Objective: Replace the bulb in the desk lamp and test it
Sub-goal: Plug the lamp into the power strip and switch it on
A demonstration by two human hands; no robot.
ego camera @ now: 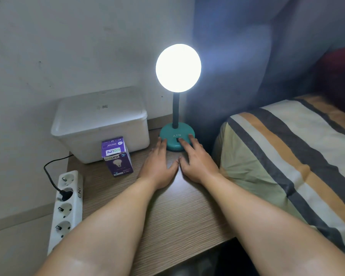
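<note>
Desk lamp point(177, 134), bulb point(178, 68) lit, stands at the desk's point(173, 212) far edge. Right hand point(197, 160) fingers spread over its teal base; left hand point(157, 166) flat, fingertips touching base.

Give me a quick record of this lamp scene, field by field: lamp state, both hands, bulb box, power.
lamp: bulb lit, on a teal base
left hand: flat on the table, fingertips at the base's left edge
right hand: fingers on the front of the base, at its switch
bulb box: purple, upright, left of the hands
power strip: one black plug in
storage box: white, lidded, behind the bulb box
</note>
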